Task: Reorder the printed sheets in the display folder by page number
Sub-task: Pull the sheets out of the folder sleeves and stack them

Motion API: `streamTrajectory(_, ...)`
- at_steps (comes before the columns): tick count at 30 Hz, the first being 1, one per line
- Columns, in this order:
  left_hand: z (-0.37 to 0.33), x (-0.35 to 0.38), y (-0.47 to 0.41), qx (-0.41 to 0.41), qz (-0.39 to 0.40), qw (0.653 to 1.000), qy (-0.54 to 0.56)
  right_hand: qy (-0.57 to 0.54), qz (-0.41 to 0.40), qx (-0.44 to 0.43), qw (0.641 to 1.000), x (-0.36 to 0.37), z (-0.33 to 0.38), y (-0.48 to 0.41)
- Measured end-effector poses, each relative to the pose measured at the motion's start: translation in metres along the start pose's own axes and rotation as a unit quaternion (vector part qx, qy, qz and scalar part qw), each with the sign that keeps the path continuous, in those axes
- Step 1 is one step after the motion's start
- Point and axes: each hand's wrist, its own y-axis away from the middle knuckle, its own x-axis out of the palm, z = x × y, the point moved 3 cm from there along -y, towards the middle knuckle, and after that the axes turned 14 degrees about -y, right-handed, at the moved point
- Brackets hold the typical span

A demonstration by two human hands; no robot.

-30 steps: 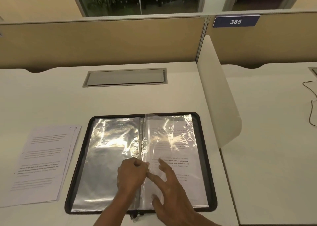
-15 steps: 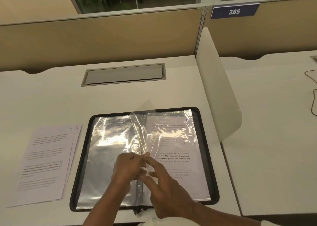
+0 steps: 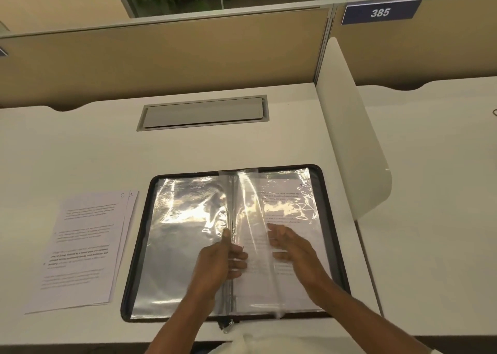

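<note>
Your right hand [image 3: 293, 251] has drawn apart from your left hand [image 3: 215, 265] and lies flat, fingers straight, on the black-rimmed display folder [image 3: 139, 246], which is open on the white table [image 3: 107, 152]. Left grip apparently pinches the raised clear plastic sleeve [image 3: 250, 213]. Risk: slick film slips, creasing the white printed sheet [image 3: 285, 200] beneath.

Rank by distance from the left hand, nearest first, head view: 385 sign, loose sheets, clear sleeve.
1. clear sleeve: gripped by the left hand itself.
2. loose sheets: lying flat, off to its left.
3. 385 sign: far back, upper right.
</note>
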Motion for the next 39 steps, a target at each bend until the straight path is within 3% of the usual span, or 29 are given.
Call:
streamTrajectory(4,-0.01,-0.003,0.008,0.013,0.002,1.0,0.009,0.115,0.12,-0.029,0.986,0.03,0.0,0.013)
streamTrajectory(8,-0.016,-0.021,0.016,0.061,-0.109,0.992,-0.019,0.264,0.169,-0.084,0.946,0.058,-0.011,0.021)
streamTrajectory(15,0.014,-0.1,0.008,0.05,-0.248,0.961,-0.107,0.4,0.232,-0.144,0.875,0.066,-0.018,0.01)
streamTrajectory(20,0.041,-0.141,-0.003,0.009,-0.331,0.922,-0.202,0.528,0.298,-0.179,0.775,0.094,-0.037,-0.008)
streamTrajectory(26,0.063,-0.141,-0.033,-0.047,-0.33,0.888,-0.316,0.649,0.281,-0.247,0.663,0.109,-0.064,-0.036)
streamTrajectory(29,0.067,-0.138,-0.043,-0.085,-0.33,0.866,-0.367,0.639,0.276,-0.273,0.664,0.104,-0.068,-0.041)
streamTrajectory(33,0.063,-0.136,-0.05,-0.087,-0.353,0.824,-0.435,0.59,0.263,-0.273,0.713,0.086,-0.053,-0.043)
streamTrajectory(37,0.047,-0.124,-0.052,-0.083,-0.348,0.739,-0.57,0.583,0.175,-0.24,0.756,0.055,-0.035,-0.057)
streamTrajectory(39,0.036,-0.109,-0.052,-0.04,-0.336,0.711,-0.617,0.578,0.131,-0.22,0.775,0.03,-0.023,-0.068)
